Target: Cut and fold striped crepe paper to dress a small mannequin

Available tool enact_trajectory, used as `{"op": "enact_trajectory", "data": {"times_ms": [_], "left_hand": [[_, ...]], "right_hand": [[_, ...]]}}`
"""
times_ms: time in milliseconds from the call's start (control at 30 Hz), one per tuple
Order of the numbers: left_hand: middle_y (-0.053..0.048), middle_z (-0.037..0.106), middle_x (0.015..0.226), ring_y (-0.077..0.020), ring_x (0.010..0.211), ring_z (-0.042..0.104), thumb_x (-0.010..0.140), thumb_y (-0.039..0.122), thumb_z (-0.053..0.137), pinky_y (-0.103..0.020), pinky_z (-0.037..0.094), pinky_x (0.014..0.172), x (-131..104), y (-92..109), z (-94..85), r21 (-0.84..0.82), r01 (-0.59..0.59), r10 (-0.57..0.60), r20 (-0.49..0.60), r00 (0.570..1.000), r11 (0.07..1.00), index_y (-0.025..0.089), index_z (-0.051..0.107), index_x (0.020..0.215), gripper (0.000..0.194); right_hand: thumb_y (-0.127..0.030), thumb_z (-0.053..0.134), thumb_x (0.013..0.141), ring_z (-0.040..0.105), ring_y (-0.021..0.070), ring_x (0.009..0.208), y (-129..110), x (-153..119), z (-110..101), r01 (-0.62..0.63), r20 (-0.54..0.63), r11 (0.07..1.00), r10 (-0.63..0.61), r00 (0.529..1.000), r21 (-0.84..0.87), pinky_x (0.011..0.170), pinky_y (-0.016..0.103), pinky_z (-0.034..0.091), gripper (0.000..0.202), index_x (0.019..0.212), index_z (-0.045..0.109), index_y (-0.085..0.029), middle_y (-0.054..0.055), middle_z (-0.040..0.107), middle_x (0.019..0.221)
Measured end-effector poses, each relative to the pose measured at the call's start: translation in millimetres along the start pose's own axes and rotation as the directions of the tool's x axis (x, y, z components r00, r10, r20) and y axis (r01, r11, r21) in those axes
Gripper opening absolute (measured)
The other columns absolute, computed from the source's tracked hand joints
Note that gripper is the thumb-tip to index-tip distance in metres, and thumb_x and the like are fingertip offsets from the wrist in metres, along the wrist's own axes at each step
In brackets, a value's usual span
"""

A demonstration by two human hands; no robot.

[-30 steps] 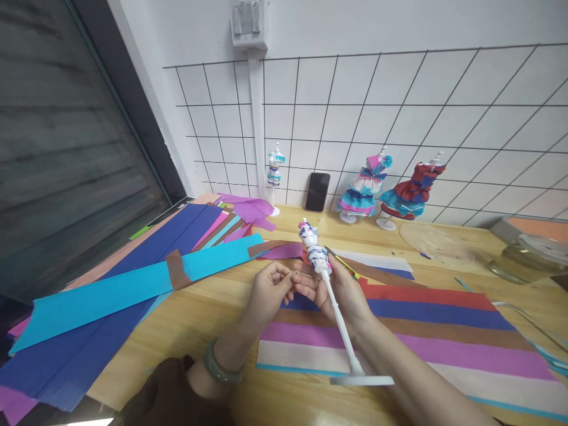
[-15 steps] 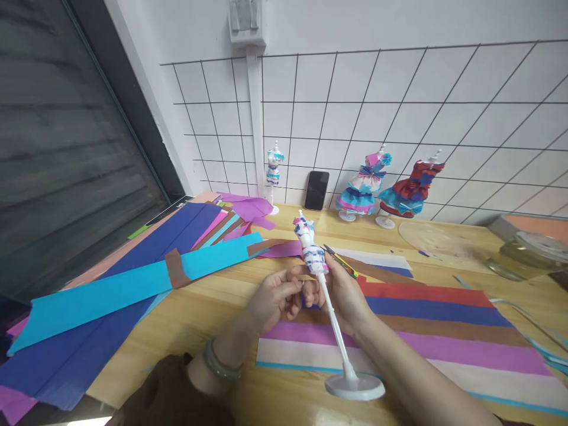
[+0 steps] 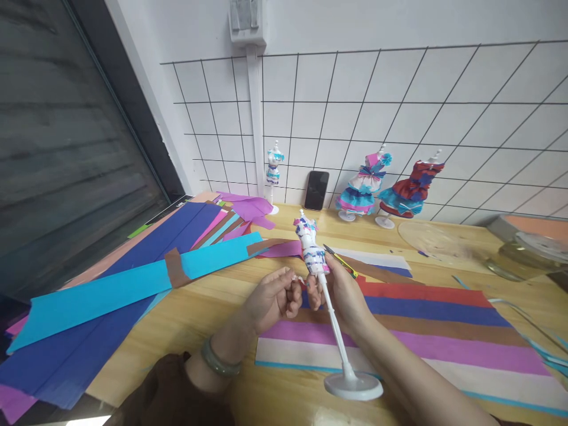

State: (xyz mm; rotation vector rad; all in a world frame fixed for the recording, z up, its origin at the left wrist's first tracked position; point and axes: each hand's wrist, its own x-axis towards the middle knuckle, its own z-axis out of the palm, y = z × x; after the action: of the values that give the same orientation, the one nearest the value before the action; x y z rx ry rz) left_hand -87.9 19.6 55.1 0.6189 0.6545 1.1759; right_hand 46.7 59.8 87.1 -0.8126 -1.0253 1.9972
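A miniature dress form [image 3: 310,241] on a white stand tilts away from me, its torso wrapped in white with blue, pink and purple bits of paper. My right hand [image 3: 348,293] is closed around its lower body from behind, so some fingers are hidden. Left of the form, my left hand [image 3: 274,300] is closed in a pinch. A tiny pale scrap [image 3: 300,279] shows at its fingertips, close to the right hand's fingers. The round stand base [image 3: 354,386] hangs over the wooden table toward me.
Striped crepe paper strips [image 3: 448,328] lie to the right, with a yellow-black cutter [image 3: 341,261] above. Blue and turquoise paper [image 3: 222,258] covers the left. At the wall stand a phone [image 3: 316,190], a small dress form [image 3: 274,168] and two dressed forms [image 3: 361,186]. A clear tape roll [image 3: 528,254] sits right.
My left hand has drawn slightly left, away from the dress form, and a pale scrap now shows at its fingertips. The right hand and the form have barely shifted.
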Motion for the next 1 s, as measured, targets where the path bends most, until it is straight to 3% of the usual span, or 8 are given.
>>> {"op": "enact_trajectory", "data": {"times_ms": [267,367,500,667,867,1000], "left_hand": [[0.004,0.047,0.055,-0.0047,0.039,0.04,0.077,0.043,0.053,-0.015,0.023,0.033,6.1,-8.0,1.2,0.231,-0.101,0.108,-0.019,0.994,0.968,0.017,0.042,0.075,0.028],[0.004,0.052,0.058,-0.0035,0.039,0.039,0.075,0.042,0.057,-0.014,0.023,0.033,6.8,-8.2,2.1,0.33,-0.141,0.16,-0.03,0.987,0.933,0.018,0.039,0.073,0.03],[0.007,0.047,0.05,-0.0034,0.037,0.037,0.07,0.043,0.061,-0.014,0.026,0.033,6.2,-5.0,0.4,0.473,-0.181,0.261,-0.109,0.959,0.862,0.019,0.039,0.07,0.033],[0.008,0.045,0.048,-0.0038,0.036,0.037,0.068,0.041,0.063,-0.016,0.028,0.034,5.1,-0.1,-1.0,0.548,-0.177,0.273,-0.098,0.957,0.817,0.018,0.042,0.07,0.032],[0.008,0.044,0.05,-0.0041,0.042,0.04,0.065,0.034,0.067,-0.017,0.031,0.041,3.1,5.3,3.6,0.68,-0.241,0.437,-0.131,0.89,0.693,0.016,0.046,0.066,0.028],[0.006,0.046,0.052,-0.0048,0.046,0.042,0.066,0.033,0.067,-0.018,0.033,0.045,2.9,4.7,3.8,0.706,-0.262,0.478,-0.122,0.87,0.658,0.016,0.048,0.066,0.026]], "right_hand": [[-0.041,0.031,0.089,0.054,0.0105,0.037,-0.5,-2.8,3.6,-0.072,0.111,0.988,0.057,0.992,0.133,0.038,0.017,0.044,0.044,0.075,0.062,-0.012,0.003,0.057,0.045],[-0.036,0.03,0.091,0.057,0.011,0.041,-1.0,-3.0,3.5,-0.068,0.088,0.985,0.055,0.995,0.158,0.04,0.018,0.046,0.043,0.073,0.061,-0.011,0.005,0.061,0.051],[-0.032,0.03,0.091,0.057,0.0114,0.042,-1.8,-2.0,1.3,-0.069,0.054,0.982,0.061,0.997,0.174,0.044,0.021,0.049,0.042,0.072,0.06,-0.011,0.005,0.061,0.053],[-0.033,0.033,0.091,0.057,0.0112,0.041,-1.2,-1.2,-0.1,-0.084,0.027,0.988,0.081,0.996,0.133,0.041,0.019,0.048,0.041,0.071,0.06,-0.01,0.006,0.061,0.052],[-0.037,0.034,0.09,0.06,0.0117,0.045,-1.4,-1.0,-1.9,-0.091,0.011,0.992,0.09,0.996,0.089,0.045,0.018,0.049,0.046,0.068,0.062,-0.008,0.008,0.063,0.054],[-0.037,0.035,0.089,0.06,0.0109,0.046,0.3,1.9,-5.1,-0.099,0.042,0.984,0.093,0.995,0.151,0.045,0.018,0.05,0.041,0.073,0.062,-0.01,0.006,0.063,0.057]]}}
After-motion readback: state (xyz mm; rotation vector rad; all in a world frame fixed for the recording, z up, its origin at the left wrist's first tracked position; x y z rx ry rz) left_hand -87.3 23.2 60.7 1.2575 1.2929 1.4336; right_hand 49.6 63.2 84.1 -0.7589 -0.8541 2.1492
